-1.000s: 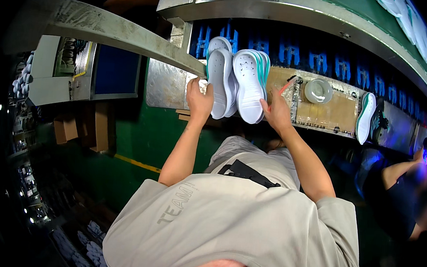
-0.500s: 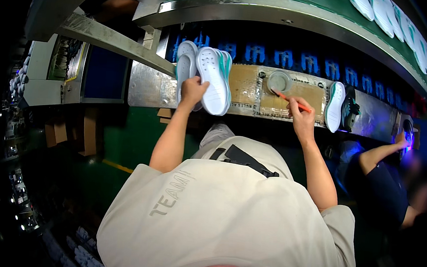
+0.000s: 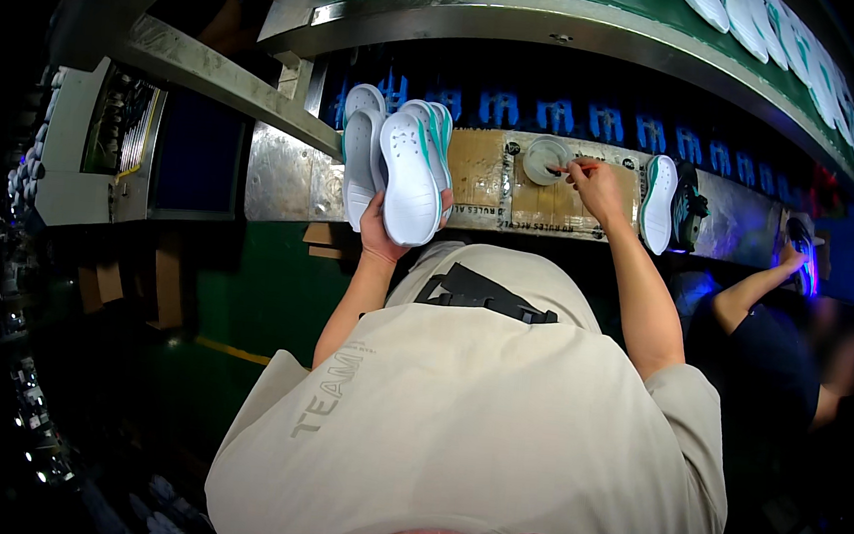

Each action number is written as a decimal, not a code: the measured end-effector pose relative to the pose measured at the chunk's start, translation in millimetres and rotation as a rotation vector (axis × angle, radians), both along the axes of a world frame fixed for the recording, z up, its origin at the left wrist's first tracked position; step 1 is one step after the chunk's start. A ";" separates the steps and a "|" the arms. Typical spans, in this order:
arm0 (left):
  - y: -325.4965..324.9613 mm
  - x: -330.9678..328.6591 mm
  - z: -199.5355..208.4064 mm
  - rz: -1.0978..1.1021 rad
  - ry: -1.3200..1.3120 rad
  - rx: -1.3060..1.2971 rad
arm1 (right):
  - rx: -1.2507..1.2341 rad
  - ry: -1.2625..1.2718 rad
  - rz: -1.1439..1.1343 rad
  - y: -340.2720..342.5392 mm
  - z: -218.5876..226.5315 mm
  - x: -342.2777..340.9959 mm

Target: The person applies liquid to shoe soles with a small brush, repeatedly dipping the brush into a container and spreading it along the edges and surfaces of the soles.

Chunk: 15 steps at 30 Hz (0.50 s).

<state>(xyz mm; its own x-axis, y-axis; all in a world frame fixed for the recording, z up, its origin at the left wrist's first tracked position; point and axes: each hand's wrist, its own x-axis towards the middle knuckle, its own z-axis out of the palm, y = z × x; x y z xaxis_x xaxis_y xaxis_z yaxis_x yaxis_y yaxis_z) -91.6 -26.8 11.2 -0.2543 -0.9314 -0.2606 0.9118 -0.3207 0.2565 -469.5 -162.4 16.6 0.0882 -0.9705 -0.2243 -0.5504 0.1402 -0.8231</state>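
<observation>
A: What is being held?

B: In the left hand (image 3: 382, 228), a white sole (image 3: 413, 191) is being gripped around its near end. In the right hand (image 3: 596, 185), well to the right of it, a red-handled brush (image 3: 571, 168) is being pinched, its dark tip being held within the outline of a clear cup (image 3: 536, 150); whether the contents are being touched cannot be told.

A: And around the hands?

B: Just beyond the left hand, teal-edged soles (image 3: 444, 133) are being overlapped by the white sole; on that hand's left, greyish soles (image 3: 359, 161) are being partly hidden too. To the right of the right hand, a lone sole (image 3: 659, 200) is being supported by the bench (image 3: 283, 180), beside a dark shoe (image 3: 685, 212).

A: What could be going wrong from here?

B: The cup could be getting tipped, if its rim were being pressed by the brush. The white sole could be getting twisted loose, since only one end is being gripped.

A: And the counts?

B: One white sole, one brush, one cup, one lone sole and one dark shoe are being counted. At least two teal-edged soles and two greyish ones are being made out; exact numbers are being hidden by overlap.
</observation>
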 end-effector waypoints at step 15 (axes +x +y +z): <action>-39.1 11.7 35.9 -0.120 -0.181 -0.191 | -0.249 -0.288 0.221 19.0 105.7 32.4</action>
